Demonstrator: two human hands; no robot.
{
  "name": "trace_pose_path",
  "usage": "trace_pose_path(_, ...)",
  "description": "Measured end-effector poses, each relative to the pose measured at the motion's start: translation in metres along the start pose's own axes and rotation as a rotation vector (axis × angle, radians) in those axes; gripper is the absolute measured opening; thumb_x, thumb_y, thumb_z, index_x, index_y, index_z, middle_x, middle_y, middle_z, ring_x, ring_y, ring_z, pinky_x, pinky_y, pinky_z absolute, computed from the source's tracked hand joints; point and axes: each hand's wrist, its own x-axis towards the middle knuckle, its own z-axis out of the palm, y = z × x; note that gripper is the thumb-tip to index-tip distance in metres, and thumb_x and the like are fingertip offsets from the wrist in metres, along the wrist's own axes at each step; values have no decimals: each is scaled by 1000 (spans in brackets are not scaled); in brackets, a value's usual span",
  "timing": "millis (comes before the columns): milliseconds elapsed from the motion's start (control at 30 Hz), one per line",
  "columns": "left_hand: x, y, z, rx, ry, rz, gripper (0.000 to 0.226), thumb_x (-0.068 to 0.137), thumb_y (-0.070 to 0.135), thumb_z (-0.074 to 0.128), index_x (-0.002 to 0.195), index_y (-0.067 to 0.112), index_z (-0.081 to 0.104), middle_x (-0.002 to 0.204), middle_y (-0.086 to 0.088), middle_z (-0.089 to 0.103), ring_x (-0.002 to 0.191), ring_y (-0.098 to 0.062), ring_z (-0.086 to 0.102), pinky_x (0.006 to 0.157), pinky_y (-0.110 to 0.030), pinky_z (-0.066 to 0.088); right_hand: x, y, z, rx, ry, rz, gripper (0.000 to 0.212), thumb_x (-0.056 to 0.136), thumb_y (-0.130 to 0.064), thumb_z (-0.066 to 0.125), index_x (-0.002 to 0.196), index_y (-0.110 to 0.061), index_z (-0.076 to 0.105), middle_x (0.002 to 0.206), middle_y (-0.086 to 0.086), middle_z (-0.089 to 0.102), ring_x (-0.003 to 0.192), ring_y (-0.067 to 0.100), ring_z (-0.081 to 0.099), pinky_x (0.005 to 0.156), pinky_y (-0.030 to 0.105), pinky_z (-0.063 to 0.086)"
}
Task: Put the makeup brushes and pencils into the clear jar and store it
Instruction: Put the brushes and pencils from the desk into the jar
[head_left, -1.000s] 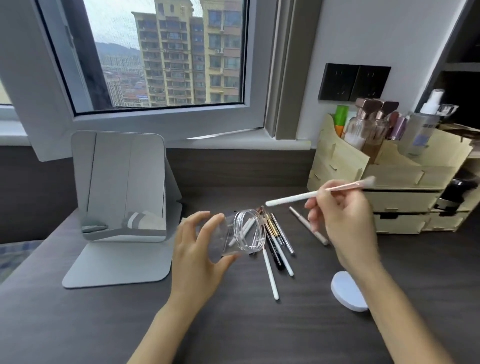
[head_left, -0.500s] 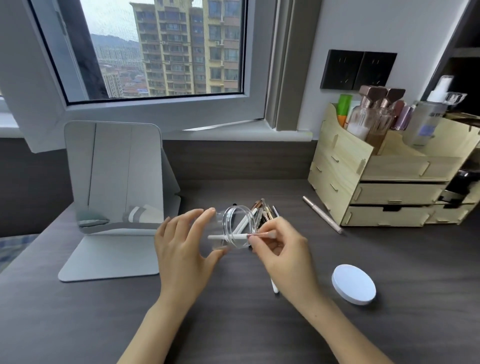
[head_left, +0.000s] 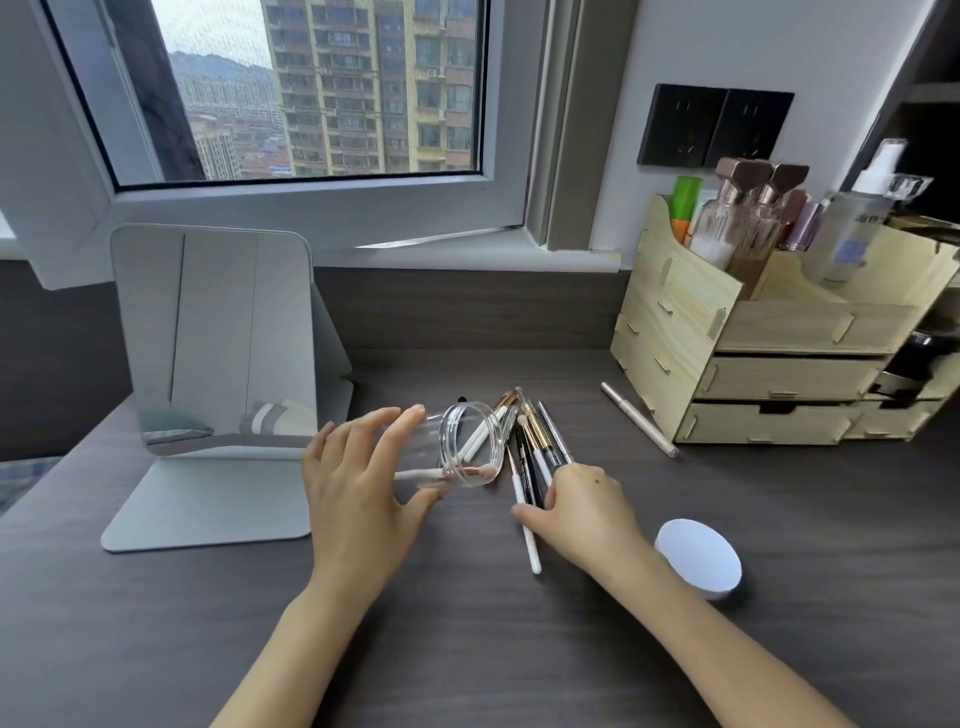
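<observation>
My left hand (head_left: 358, 493) holds the clear jar (head_left: 470, 447) tilted on its side just above the dark desk, its mouth facing right. One white-handled brush (head_left: 431, 473) lies inside the jar, its tip at the rim. Right of the jar, several makeup brushes and pencils (head_left: 535, 436) lie in a loose pile. My right hand (head_left: 582, 512) rests on the pile's near end, fingers curled over the handles and thumb against a white-handled brush. A single pale pencil (head_left: 639, 418) lies apart, near the wooden organizer.
The jar's white lid (head_left: 698, 558) lies on the desk right of my right hand. A wooden drawer organizer (head_left: 753, 364) with bottles stands at the back right. A standing mirror (head_left: 218, 338) is at the left. A window is behind.
My right hand carried a white brush to the jar, left it inside, and has moved down onto the pile. My left hand keeps the jar tilted.
</observation>
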Motion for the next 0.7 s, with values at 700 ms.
trace_pose_path(700, 0, 6, -5, -101, -22, -14, 84, 54, 26, 89, 126, 25, 46, 120, -6, 61, 110, -19, 47, 93, -46, 42, -40, -12, -29, 1242, 366, -282, 12, 85, 9, 59, 80, -3, 58, 66, 7, 68, 58, 11, 70, 61, 22, 57)
